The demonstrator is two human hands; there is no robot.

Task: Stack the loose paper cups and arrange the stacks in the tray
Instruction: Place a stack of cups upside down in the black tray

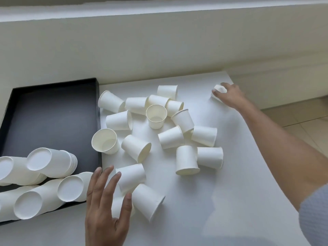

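Several loose white paper cups (pixel 156 118) lie scattered on the white table (pixel 239 201), most on their sides, a few upright. A black tray (pixel 53 110) at the left holds several stacks of cups (pixel 51 162) lying on their sides in its near part. My left hand (pixel 106 205) hovers with spread, straight fingers over a cup (pixel 131 176) near the tray's right edge. My right hand (pixel 229 95) reaches to the table's far right corner, where its fingers curl around a lone cup (pixel 219 89).
A pale wall with a ledge runs behind the table. Tiled floor shows past the table's right edge. The far half of the tray is bare.
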